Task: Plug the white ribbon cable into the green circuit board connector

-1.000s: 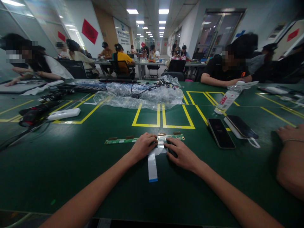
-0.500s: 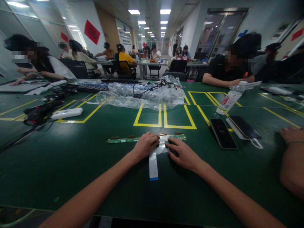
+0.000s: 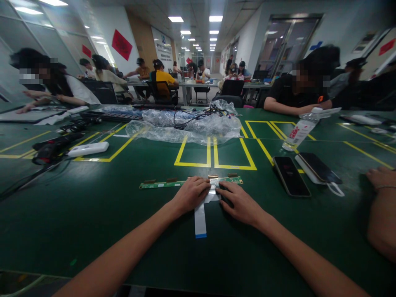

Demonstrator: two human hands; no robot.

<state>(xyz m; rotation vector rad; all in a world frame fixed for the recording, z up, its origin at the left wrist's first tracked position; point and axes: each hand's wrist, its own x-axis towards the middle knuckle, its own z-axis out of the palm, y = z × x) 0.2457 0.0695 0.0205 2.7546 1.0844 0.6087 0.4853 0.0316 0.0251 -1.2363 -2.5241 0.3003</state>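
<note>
A long, narrow green circuit board lies crosswise on the table in front of me. At its middle sits a white flat ribbon cable, whose blue-tipped end points toward me. My left hand rests over the board and cable, fingers closed together at the cable's upper part; its fingertips are partly hidden. From the other side, my right hand reaches in with fingers stretched and apart, their tips at the cable and the board's near edge. Between the hands a shiny part of the cable shows.
Clear plastic wrap with black cables lies beyond yellow tape outlines. On the right are a phone, another phone with a white cord, and a bottle. A white device lies left. Another person's arm rests at right.
My left hand has shifted slightly to the right over the cable, covering more of it. My right hand stays nearly in place. The view has tilted a little.
</note>
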